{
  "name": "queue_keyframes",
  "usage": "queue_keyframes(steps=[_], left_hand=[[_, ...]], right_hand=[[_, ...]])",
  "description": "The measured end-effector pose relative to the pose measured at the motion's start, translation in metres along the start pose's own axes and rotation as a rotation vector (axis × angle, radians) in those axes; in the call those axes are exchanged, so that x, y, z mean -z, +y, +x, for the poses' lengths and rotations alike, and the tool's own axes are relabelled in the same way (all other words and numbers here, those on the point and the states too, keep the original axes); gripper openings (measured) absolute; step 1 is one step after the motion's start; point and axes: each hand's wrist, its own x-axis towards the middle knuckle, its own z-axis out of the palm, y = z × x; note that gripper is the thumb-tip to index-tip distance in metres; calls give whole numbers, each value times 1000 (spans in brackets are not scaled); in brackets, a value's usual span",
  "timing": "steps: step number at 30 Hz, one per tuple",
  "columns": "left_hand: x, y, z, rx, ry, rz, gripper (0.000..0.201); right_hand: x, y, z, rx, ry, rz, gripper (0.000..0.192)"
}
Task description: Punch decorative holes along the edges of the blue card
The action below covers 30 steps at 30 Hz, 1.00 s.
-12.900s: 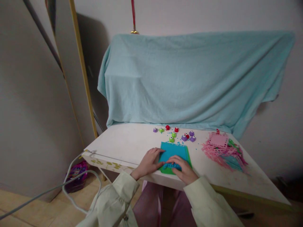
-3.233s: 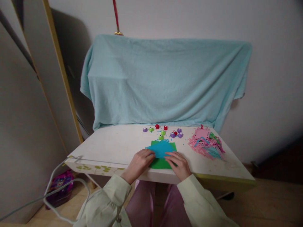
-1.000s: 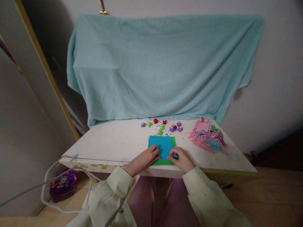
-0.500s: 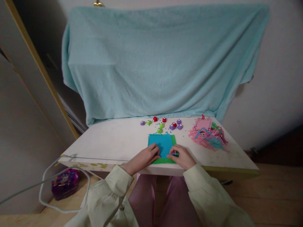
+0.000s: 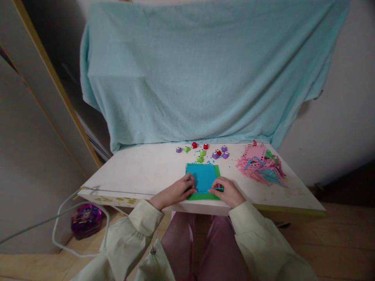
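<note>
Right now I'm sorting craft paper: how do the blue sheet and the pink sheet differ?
The blue sheet lies on a green sheet; the pink sheet lies on a heap of strips. The left hand and right hand are at the blue sheet's edges; the pink sheet has neither near it. Both show hole-like marks along edges.

I see a white table (image 5: 140, 166) with a green sheet (image 5: 202, 197) near its front edge. Behind the sheet sit little red, green and purple toys (image 5: 202, 153) with round eyes, and tiny blue bits (image 5: 209, 162). A messy pile of mostly pink strips (image 5: 250, 169) lies to the right.
</note>
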Motion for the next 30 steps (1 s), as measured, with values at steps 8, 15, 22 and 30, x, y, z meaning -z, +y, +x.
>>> queue_keyframes(steps=[8,15,22,30], left_hand=[[1,4,0,-31,-66,117,16],[-2,4,-2,-30,-68,171,16],[-3,7,-5,-15,-36,172,21],[4,2,-19,8,101,-117,35]], right_hand=[[1,-1,0,-13,-9,-4,15],[1,-3,0,-21,-12,16,14],[0,-3,1,-23,-6,6,14],[0,-1,0,-15,-1,11,14]])
